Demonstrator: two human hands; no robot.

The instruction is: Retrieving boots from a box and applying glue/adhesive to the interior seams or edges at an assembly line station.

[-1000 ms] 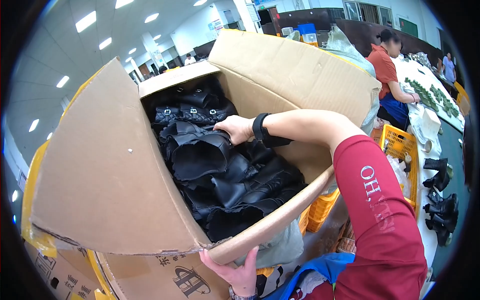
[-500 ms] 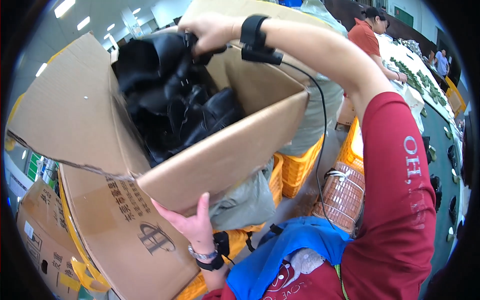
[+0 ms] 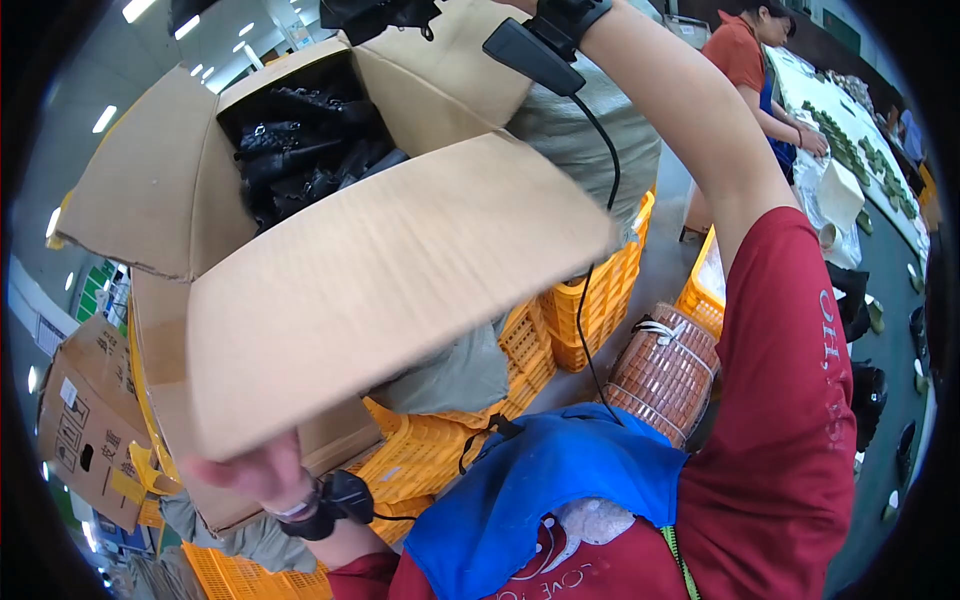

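Box (image 3: 218, 210) at far left, head view, holds black leather pieces (image 3: 300, 165); its near flap (image 3: 390, 290) may swing loose if the left hand (image 3: 262, 468), blurred at the flap's near-left corner, slips. Right arm (image 3: 680, 110) raised, reaching far; right hand (image 3: 518, 5) cropped near a black item (image 3: 385, 14). Hands well apart, both grips unclear.

boot uppers (image 3: 300, 155) lie in the carton (image 3: 400, 260); crates (image 3: 617, 285) stand to its right, a basket (image 3: 665, 372) beyond them, the surface (image 3: 890, 262) farthest right
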